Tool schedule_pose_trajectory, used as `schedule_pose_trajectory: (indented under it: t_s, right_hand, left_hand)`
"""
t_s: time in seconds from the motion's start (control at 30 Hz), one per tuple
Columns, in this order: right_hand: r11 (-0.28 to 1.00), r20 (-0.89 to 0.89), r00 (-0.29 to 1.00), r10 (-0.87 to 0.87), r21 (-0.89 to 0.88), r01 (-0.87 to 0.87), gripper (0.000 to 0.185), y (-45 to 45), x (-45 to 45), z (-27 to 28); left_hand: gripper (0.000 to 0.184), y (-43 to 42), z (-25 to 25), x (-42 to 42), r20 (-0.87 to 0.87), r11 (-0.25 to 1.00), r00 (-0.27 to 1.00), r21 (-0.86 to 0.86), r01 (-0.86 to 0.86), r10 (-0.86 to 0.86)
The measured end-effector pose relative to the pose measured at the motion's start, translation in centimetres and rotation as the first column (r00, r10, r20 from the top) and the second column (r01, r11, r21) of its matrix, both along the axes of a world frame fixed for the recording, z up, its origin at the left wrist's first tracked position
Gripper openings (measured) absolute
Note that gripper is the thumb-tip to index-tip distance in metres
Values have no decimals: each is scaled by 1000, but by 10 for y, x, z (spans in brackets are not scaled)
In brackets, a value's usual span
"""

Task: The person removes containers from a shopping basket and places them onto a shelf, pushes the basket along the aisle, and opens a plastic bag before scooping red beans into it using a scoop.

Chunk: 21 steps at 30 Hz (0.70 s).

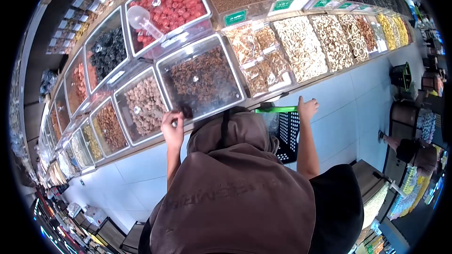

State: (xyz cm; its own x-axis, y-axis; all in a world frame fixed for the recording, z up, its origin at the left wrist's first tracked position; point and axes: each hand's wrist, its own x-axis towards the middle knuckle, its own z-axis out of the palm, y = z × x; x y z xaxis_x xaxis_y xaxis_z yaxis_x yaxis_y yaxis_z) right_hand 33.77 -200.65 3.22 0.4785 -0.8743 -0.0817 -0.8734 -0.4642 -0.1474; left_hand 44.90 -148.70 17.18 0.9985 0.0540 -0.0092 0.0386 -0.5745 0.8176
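Observation:
My left hand point(173, 123) has its fingers curled at the front edge of a clear-lidded bin of dark brown dried fruit point(200, 76); whatever is between the fingers is too small to make out. Left of that hand, another lidded bin holds lumpy pinkish-brown pieces point(143, 103). My right hand point(308, 108) is at the end of a bright green handle point(277, 109) and appears closed around it. Below the handle hangs a black perforated shopping basket point(288, 134), partly hidden by my brown clothing.
Behind the near bins are lidded bins of red fruit point(183, 0), with a clear scoop point(145, 22) on top, and black fruit point(108, 54). Open bins of sliced pale food point(301, 42) run rightward. A black bin point(400, 76) and a person point(416, 153) are at the right.

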Motion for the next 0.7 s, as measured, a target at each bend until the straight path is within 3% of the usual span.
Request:
schedule_pose_trajectory:
  t_s: [0.03,0.1,0.13,0.2,0.23,0.27,0.33,0.43,0.53,0.6,0.67,0.7]
  right_hand:
    - [1000,4,1000,11,5,-11,90,10,-2,-2]
    - [983,328,928,-177,3,186,92,28,1,-4]
    - [982,338,924,-180,13,186,92,36,4,-5]
    - [839,322,779,-538,300,455,88,46,10,-5]
    - [822,442,695,-567,354,446,69,54,13,-9]
    - [598,535,284,-796,769,227,48,65,16,-14]
    - [503,463,291,-837,860,80,20,79,9,-10]
    - [539,486,341,-805,839,77,8,92,-5,-8]
    - [614,536,430,-726,787,54,9,98,-20,-24]
    - [626,538,462,-705,778,49,6,117,-35,2]
    - [594,530,519,-671,803,-52,4,132,-55,17]
    - [573,521,559,-646,814,-96,5,132,-66,2]
  left_hand:
    - [9,-6,2,-2,15,999,999,-15,34,-34]
    - [11,-14,12,-9,18,994,994,-10,108,-108]
    - [11,-13,9,-15,23,989,989,-11,149,-148]
    - [11,-16,9,-30,-26,982,983,-45,181,-183]
    - [10,-15,1,-40,-36,981,981,-54,187,-189]
    - [10,-12,-8,-50,-53,970,971,-74,230,-235]
    - [9,-11,-20,-77,-120,972,966,-80,222,-231]
    - [13,13,-63,-122,-230,967,941,-111,228,-248]
    - [23,74,-147,-188,-158,982,969,-15,191,-191]
    - [35,125,-190,-245,-441,996,897,84,8,30]
    - [42,167,-207,-310,-535,981,826,165,-104,178]
    - [44,190,-217,-344,-650,968,723,88,-234,234]
